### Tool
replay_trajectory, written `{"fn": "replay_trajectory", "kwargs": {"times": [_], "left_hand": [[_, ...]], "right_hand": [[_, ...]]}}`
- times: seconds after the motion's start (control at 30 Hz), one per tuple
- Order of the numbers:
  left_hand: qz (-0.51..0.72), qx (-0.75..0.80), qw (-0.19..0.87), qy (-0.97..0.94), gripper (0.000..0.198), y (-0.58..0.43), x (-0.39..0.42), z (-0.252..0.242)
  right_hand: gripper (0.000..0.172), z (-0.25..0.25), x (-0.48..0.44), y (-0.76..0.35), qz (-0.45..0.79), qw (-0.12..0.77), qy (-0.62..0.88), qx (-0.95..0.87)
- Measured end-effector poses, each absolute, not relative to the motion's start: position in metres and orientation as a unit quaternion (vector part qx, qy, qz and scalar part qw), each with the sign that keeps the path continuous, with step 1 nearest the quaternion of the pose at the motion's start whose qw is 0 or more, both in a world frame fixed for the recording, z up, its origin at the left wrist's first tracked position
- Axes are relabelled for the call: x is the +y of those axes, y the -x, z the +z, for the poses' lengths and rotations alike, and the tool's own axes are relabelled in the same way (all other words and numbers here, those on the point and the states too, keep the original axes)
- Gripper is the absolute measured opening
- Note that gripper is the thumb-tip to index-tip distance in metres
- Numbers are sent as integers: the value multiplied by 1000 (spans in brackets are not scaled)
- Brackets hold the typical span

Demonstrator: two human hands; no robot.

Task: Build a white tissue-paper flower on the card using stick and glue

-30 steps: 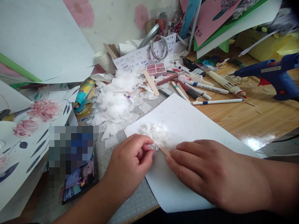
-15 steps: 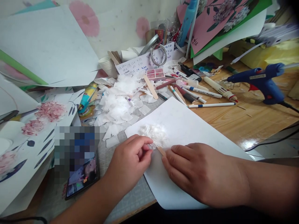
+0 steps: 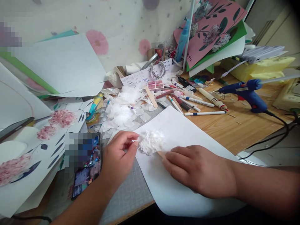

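On a white sheet of paper (image 3: 192,140) lies a round, ruffled white tissue-paper flower (image 3: 151,142). My right hand (image 3: 194,170) rests on the sheet, its fingers closed on a wooden craft stick (image 3: 161,154). The stick's far end meets the lower edge of the flower; its near part is hidden under my fingers. At the flower's left edge is my left hand (image 3: 122,153), fingers curved, with a narrow gap between thumb and forefinger tips. Nothing clear shows between them. Behind the flower spreads a heap of white tissue pieces (image 3: 119,109).
A blue glue gun (image 3: 246,92) stands at right, its cord trailing off the table. Markers (image 3: 197,101) and another craft stick (image 3: 151,97) lie behind the sheet. A phone (image 3: 86,178) and paper with pink flowers (image 3: 62,120) are at left.
My left hand has moved left from the flower's lower edge, uncovering more of it. My right hand stays on the craft stick. The camera view has shifted a little.
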State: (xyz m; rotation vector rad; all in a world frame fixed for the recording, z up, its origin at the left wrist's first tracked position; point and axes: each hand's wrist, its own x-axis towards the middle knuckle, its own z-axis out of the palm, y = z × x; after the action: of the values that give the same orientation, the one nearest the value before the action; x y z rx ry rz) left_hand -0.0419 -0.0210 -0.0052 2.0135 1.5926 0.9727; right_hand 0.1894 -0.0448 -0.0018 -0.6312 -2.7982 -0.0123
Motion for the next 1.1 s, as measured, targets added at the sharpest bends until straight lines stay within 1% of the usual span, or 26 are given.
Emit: {"fn": "replay_trajectory", "kwargs": {"times": [0.07,0.2,0.37,0.5,0.6,0.77,1.0,1.1], "left_hand": [[345,553,178,-737,16,43,-18,-5],[301,537,181,-767,24,41,-18,-6],[246,538,169,-788,30,40,-21,-5],[232,530,148,-802,31,40,-20,-4],[239,511,139,-814,31,41,-21,-4],[236,449,113,-854,26,40,-26,-3],[236,405,48,-882,14,21,-25,-3],[230,404,21,-885,13,12,-24,-4]], "right_hand": [[36,-2,-45,-192,1,147,212,-966],[37,-4,-46,-192,1,154,218,-964],[33,-1,-47,-187,17,149,218,-964],[30,0,-47,-184,21,140,218,-965],[31,-1,-45,-187,12,163,204,-965],[29,1,-46,-197,19,187,166,-968],[29,1,-55,-207,33,179,169,-969],[28,1,-58,-209,38,173,173,-969]]}}
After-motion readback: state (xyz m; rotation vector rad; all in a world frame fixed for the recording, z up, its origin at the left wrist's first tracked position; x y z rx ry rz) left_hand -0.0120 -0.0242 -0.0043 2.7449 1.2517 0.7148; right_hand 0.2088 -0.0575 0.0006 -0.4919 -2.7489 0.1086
